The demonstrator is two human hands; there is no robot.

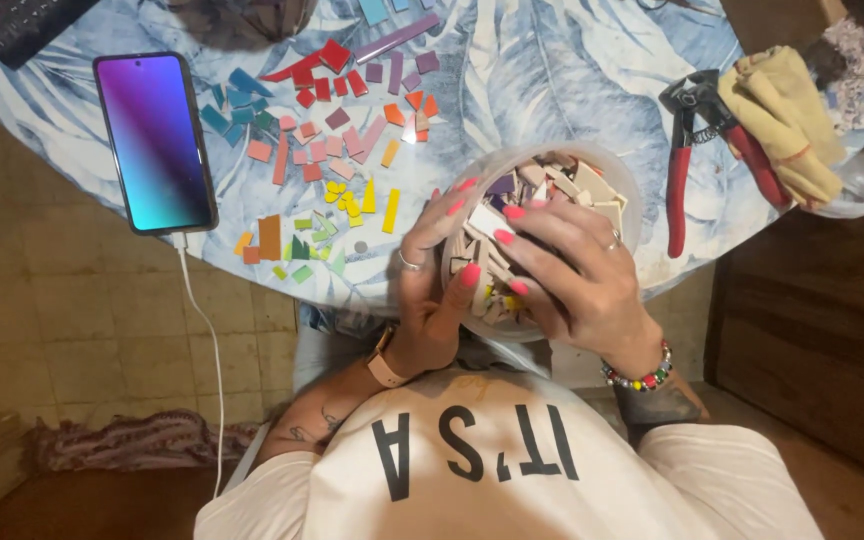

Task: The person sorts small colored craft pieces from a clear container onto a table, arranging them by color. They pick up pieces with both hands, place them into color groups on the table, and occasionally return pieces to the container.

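A translucent plastic bowl full of pale and coloured tile pieces is tilted at the near edge of the table. My left hand, with a ring and a wristwatch, grips the bowl's left side, its fingers over the rim. My right hand, wearing a ring and a bead bracelet, reaches into the bowl from the right with its fingers curled among the pieces. A pale tile lies at its fingertips. I cannot tell whether it is pinched.
Sorted coloured tile pieces are spread on the blue leaf-patterned tablecloth. A lit phone with a white cable lies at the left. Red-handled nippers and yellow gloves lie at the right. A dark keypad device is at the far left.
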